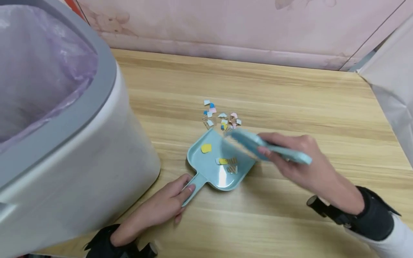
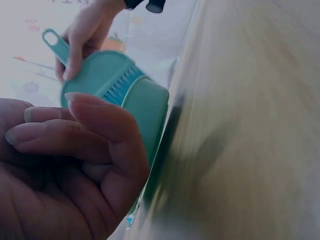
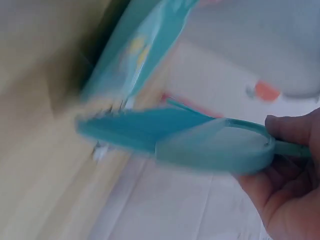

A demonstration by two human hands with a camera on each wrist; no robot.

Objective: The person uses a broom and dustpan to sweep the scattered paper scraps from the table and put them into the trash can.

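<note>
Sweeping: step in hand, judged mid-stroke; brush [image 1: 255,143] blurred over dustpan [image 1: 219,163] mouth.
Right hand [image 1: 300,161]: grasping brush handle.
Left hand [image 1: 167,204]: grasping dustpan handle, pan flat on table [image 1: 290,96].
Scraps [image 1: 221,116]: most just beyond dustpan lip; few inside.
Bin [image 1: 80,143]: left of dustpan.
Next: likely reach behind pile, draw toward dustpan.

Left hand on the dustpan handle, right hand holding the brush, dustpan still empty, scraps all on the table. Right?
Not quite: the head view shows the dustpan already holds a few paper scraps; more lie on the table beyond it. Left hand on its handle and right hand holding the brush are correct.
</note>
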